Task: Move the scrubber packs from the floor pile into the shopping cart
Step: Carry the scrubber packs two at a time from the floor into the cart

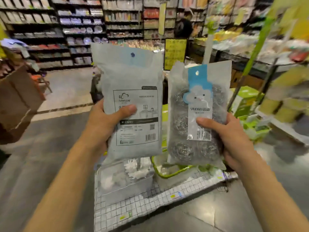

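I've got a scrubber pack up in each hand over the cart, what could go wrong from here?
1. The left hand grips the left pack only along its lower edge, so the tall bag could flop or slip.
2. The right hand holds the right pack low too.
3. Both packs hide much of the cart, so a blind drop might land outside it or on the green basket.

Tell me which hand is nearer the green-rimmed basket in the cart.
Right. The right hand, gripping the steel-wool scrubber pack, is just above and right of the green-rimmed basket. The left hand, holding the grey printed pack, is farther off, up and left.
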{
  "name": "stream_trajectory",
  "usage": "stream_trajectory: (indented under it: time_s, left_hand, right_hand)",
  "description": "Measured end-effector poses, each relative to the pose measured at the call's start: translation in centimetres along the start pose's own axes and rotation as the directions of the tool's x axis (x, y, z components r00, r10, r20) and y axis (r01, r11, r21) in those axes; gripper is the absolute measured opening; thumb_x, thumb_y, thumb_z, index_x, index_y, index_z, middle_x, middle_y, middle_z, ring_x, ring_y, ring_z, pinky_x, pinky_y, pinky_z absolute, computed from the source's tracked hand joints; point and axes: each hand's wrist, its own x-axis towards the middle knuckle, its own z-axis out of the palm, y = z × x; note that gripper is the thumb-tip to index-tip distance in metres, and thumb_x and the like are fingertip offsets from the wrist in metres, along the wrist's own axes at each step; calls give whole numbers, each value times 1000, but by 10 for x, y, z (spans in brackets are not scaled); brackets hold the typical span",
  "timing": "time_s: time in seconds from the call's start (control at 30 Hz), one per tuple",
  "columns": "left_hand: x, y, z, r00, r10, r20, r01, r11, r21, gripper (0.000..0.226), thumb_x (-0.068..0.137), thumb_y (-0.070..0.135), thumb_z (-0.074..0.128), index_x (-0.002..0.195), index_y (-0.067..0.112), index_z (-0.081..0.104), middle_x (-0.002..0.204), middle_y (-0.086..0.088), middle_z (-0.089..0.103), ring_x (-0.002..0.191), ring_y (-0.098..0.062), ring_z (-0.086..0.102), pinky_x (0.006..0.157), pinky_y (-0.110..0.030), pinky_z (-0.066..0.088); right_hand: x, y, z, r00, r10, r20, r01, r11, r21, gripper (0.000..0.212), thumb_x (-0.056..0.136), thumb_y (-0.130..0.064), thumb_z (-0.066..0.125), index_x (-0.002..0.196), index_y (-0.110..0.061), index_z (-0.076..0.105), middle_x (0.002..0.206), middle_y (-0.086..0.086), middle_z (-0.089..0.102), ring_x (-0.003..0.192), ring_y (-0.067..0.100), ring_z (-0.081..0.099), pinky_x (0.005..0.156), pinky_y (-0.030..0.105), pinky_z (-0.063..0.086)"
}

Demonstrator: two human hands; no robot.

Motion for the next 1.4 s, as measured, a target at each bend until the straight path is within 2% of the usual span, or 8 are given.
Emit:
stream_trajectory:
  time_s: [0.2, 0.37, 0.47, 0.53, 0.67, 0.83, 1.07, 1.4]
  left_hand:
    - [74, -21, 79, 928, 7, 371, 8, 999, -40, 29, 76, 14, 77, 104, 19, 73, 95, 2, 81, 85, -19, 79, 66, -30, 62]
    - [93, -46, 160, 794, 0, 608, 73, 993, -95, 33, 73, 16, 76, 106, 18, 72, 97, 1, 81, 87, -20, 79, 69, -35, 64]
    - [87, -57, 214, 686, -3, 727, 132, 984, -121, 38, 74, 14, 75, 112, 12, 71, 103, -4, 81, 92, -25, 78, 70, -35, 63]
    - [81, -61, 249, 625, -2, 781, 162, 979, -127, 41, 75, 13, 76, 116, 10, 70, 105, -5, 80, 94, -25, 78, 70, -35, 63]
    - [70, -67, 314, 536, 18, 844, 186, 973, -138, 40, 74, 16, 77, 113, 11, 72, 103, -4, 81, 92, -23, 78, 70, -33, 63]
    - [59, -78, 404, 440, 15, 898, 209, 971, -119, 49, 72, 20, 80, 119, 14, 70, 108, -6, 80, 97, -27, 78, 75, -40, 64]
    - [43, -83, 514, 353, 29, 935, 249, 961, -124, 50, 77, 17, 78, 124, 9, 67, 111, -8, 79, 98, -29, 77, 73, -38, 64]
    - [19, -105, 657, 214, -12, 977, 313, 948, -57, 46, 66, 17, 80, 112, 13, 71, 103, -5, 81, 91, -26, 79, 67, -37, 64]
  right_hand:
    - [-9, -11, -51, 927, -51, -371, 39, 998, -40, 37, 82, -5, 77, 118, -11, 70, 102, 6, 81, 91, 25, 79, 67, 32, 63]
    - [-41, -19, -91, 809, -59, -585, 21, 997, -72, 28, 87, -9, 77, 114, -5, 69, 71, -2, 76, 52, 12, 67, 47, 20, 49]
    - [-60, -24, -119, 707, -87, -702, 3, 993, -120, 49, 66, -29, 91, 111, -16, 75, 89, 10, 80, 75, 34, 66, 66, 51, 54]
    - [-70, -31, -137, 623, -107, -775, 4, 991, -134, 49, 63, -25, 90, 110, -17, 76, 97, 12, 81, 90, 45, 73, 84, 74, 53]
    - [-82, -39, -176, 532, -127, -837, 55, 992, -116, 43, 72, -19, 81, 114, -14, 74, 97, 9, 81, 83, 29, 79, 69, 45, 66]
    - [-83, -48, -249, 429, -138, -892, 108, 989, -101, 41, 66, -16, 79, 106, -15, 72, 91, 6, 81, 75, 21, 79, 59, 32, 63]
    - [-82, -74, -333, 381, -174, -908, 104, 984, -145, 43, 67, -15, 79, 110, -16, 72, 94, 3, 82, 80, 21, 80, 59, 28, 61]
    - [-87, -79, -429, 219, -185, -958, 130, 979, -159, 47, 68, -17, 79, 114, -17, 71, 99, 2, 82, 86, 20, 79, 64, 29, 62]
